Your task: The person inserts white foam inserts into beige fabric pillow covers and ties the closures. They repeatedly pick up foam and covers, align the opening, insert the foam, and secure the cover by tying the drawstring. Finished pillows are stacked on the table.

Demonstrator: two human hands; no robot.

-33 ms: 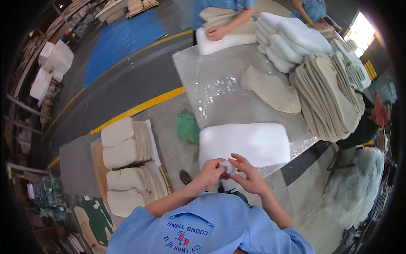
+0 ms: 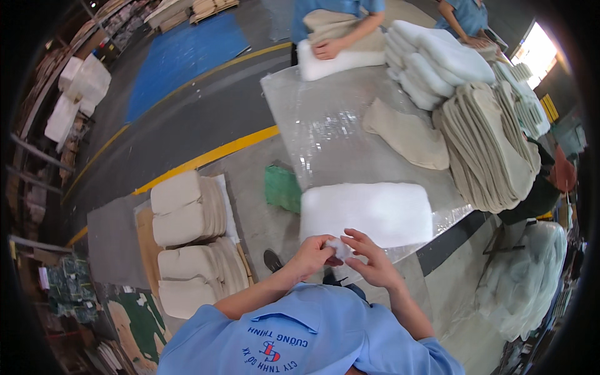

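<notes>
My left hand (image 2: 310, 255) and my right hand (image 2: 370, 261) meet in front of my chest, at the near edge of the table. Both pinch a small white tuft of wadding (image 2: 341, 249) between their fingertips. Just beyond them a thick white wadding pad (image 2: 369, 211) lies flat on the table (image 2: 325, 125), which is covered in clear plastic film. Further out on the film rests a single beige fabric cover (image 2: 406, 134).
A tall stack of beige covers (image 2: 494, 144) and a pile of white pads (image 2: 437, 62) fill the table's right side. A co-worker's hand (image 2: 328, 49) presses a white pad at the far end. Beige cushions (image 2: 187, 237) sit on the floor at left, beside a green item (image 2: 281, 187).
</notes>
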